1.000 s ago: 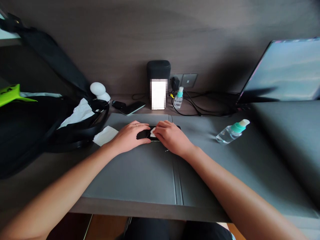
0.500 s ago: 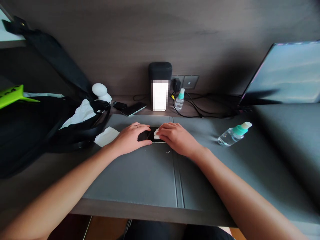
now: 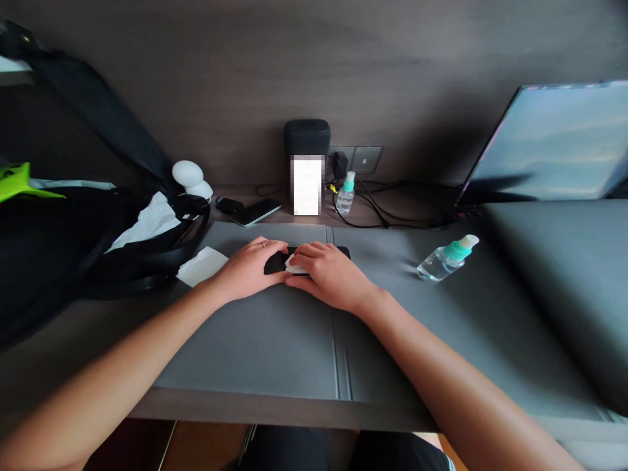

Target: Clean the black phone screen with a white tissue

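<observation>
A black phone point(image 3: 338, 251) lies flat on the grey desk mat point(image 3: 275, 340), mostly covered by both hands. My left hand point(image 3: 250, 268) rests on its left end, fingers curled over the edge, holding it steady. My right hand point(image 3: 326, 275) presses a small white tissue pad point(image 3: 293, 265) onto the phone's screen with closed fingers. Only the phone's right end and a dark strip between the hands show.
A white tissue point(image 3: 201, 265) lies left of the hands beside a black bag point(image 3: 88, 255). A clear bottle with a teal cap point(image 3: 444, 258) lies on the mat to the right. At the back: a dark speaker point(image 3: 307, 137), a second phone point(image 3: 255, 212), a small bottle point(image 3: 345, 193), cables, and a laptop point(image 3: 549, 144).
My right hand with the white pad has slid left across the phone, uncovering the phone's right end. The left hand has kept its hold.
</observation>
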`<state>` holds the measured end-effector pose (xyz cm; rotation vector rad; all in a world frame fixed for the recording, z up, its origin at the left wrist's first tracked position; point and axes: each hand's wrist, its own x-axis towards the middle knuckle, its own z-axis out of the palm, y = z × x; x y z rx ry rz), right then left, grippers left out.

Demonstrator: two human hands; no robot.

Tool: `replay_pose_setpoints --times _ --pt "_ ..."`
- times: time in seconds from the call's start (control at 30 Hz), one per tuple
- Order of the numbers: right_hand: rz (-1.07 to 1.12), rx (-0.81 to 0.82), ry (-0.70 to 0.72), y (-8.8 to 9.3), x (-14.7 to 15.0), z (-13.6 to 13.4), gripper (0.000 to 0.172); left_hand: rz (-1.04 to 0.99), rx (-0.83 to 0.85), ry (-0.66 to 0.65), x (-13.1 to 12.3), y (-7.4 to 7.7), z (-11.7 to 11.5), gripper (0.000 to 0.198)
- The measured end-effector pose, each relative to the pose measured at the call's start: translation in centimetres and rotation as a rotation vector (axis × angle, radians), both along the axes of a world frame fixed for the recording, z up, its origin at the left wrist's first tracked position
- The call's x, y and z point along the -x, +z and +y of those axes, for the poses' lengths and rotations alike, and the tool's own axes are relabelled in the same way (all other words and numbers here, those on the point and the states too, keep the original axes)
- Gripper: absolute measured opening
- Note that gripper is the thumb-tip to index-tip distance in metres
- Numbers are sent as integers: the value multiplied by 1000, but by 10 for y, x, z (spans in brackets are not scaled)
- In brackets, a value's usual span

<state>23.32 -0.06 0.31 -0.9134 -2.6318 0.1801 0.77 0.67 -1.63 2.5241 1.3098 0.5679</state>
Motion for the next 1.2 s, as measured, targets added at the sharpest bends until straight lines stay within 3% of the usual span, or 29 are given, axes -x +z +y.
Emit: replay_pose_setpoints --times 0.23,0.7,1.2 --pt "28 0 -79 -4 -1 5 21 -1 2 -9 -2 1 -1 33" --pt "37 5 -3 -5 -1 3 22 -9 9 -30 -2 2 -1 31" --pt "42 0 -93 -6 -8 5 20 -7 -8 -35 -1 1 -1 33"
